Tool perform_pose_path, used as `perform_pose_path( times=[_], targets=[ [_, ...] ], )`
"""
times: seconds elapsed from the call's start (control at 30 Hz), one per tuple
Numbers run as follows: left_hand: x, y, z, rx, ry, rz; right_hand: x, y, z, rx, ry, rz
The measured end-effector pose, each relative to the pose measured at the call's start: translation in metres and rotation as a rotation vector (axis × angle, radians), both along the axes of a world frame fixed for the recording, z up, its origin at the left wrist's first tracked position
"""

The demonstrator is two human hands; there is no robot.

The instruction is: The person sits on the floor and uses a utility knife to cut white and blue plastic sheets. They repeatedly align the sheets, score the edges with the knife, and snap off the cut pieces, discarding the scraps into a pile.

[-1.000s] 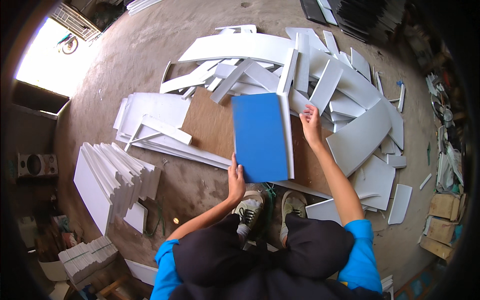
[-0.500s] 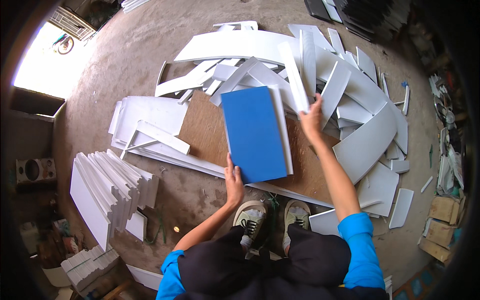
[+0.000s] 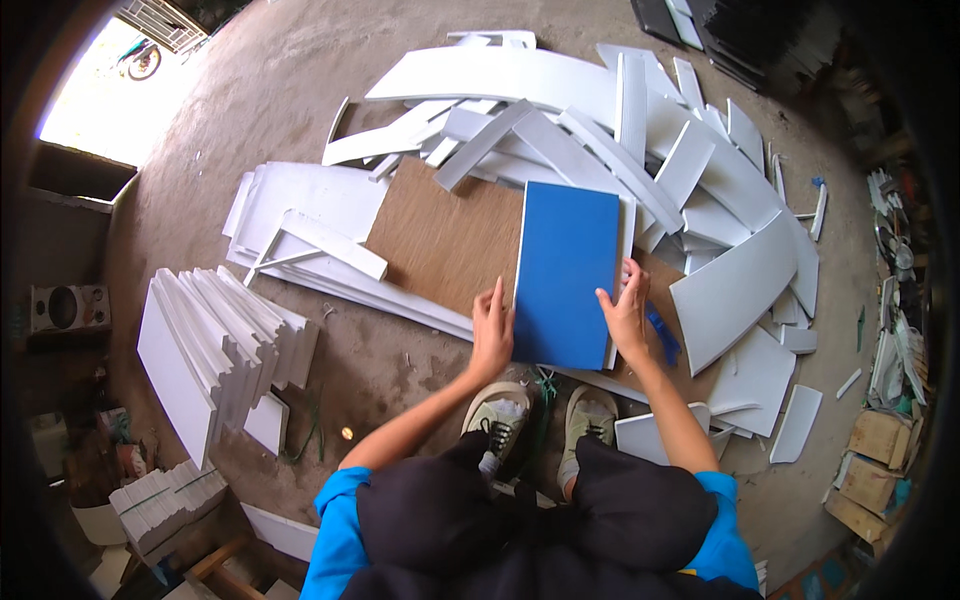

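Here we are, your hands flanking the blue panel!
It's over a white panel on the brown board; your left hand, fingers apart, at its left edge; your right hand, thumb and fingers spread, opposite.

From the wearer's head, the single fisheye view faces steeply down over dark-trousered knees, fairly near a flat blue rectangular panel, sweeping wide across the brownish-grey floor.

White daylight fills an opening at upper left; the grey-brown floor looks patchy.
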State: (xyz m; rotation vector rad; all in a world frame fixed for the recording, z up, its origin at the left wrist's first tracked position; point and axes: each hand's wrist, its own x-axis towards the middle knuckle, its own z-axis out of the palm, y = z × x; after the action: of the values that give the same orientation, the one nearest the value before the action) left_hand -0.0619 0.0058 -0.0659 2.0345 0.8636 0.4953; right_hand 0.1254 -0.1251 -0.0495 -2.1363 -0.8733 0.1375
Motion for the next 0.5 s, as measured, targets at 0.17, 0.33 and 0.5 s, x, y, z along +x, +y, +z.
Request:
perform_pose_path(
  times=[0.17,0.33,0.5],
  targets=[
    [0.015,0.044,-0.003,-0.124,-0.084,-0.237,-0.007,0.003,0.009,-0.036,0.196,-0.040],
    [0.016,0.046,0.006,-0.186,-0.061,-0.301,-0.010,0.004,0.010,-0.030,0.203,-0.024],
    [0.016,0.047,0.003,-0.217,-0.061,-0.292,-0.011,0.005,0.010,-0.044,0.257,-0.056]
  ],
)
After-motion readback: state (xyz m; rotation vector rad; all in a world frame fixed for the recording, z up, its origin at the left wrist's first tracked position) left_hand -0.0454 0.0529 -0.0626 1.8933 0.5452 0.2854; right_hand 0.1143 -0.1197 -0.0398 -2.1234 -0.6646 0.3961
